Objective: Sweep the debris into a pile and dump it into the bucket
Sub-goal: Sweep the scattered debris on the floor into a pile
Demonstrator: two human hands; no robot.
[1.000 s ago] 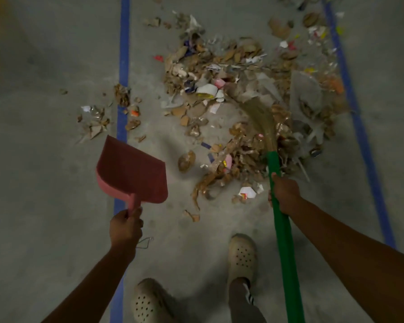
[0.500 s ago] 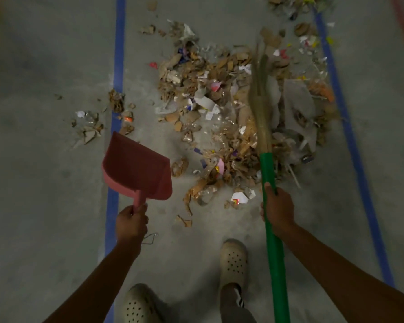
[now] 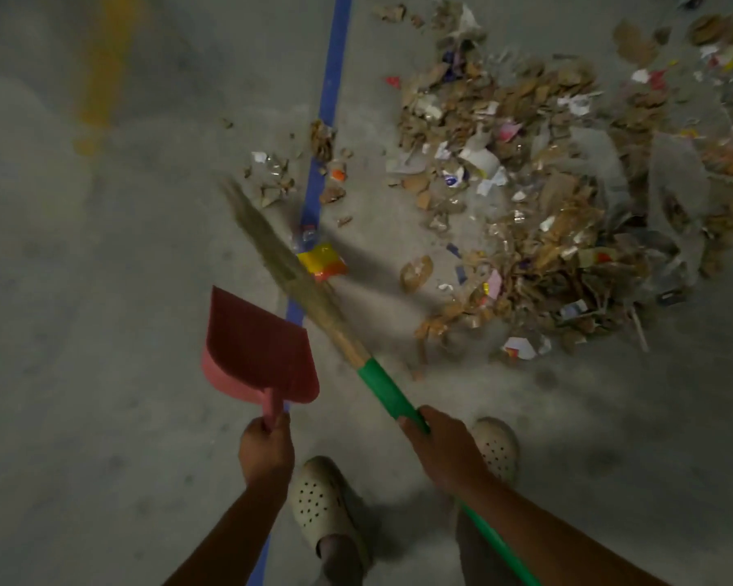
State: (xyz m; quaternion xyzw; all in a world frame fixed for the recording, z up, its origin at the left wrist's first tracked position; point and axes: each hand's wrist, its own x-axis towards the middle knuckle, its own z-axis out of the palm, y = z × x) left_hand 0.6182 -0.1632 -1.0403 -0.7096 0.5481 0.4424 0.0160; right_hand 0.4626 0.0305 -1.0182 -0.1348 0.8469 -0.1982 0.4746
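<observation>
Grip: right hand [image 3: 445,450] curled round broom [image 3: 339,336] handle, left hand [image 3: 265,452] holding dustpan [image 3: 259,344] | debris pile [image 3: 546,230] at 2 o'clock, strays [image 3: 276,179] at 11 | step: gathering strays, bristles blurred, perhaps airborne | next: sweep strays toward pile

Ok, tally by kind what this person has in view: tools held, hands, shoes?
Broom: 1
Dustpan: 1
Hands: 2, left hand and right hand
Shoes: 2
Total: 6

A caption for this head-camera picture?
Right hand angles the broom toward stray scraps beside the debris pile; left hand holds a dustpan.
</observation>
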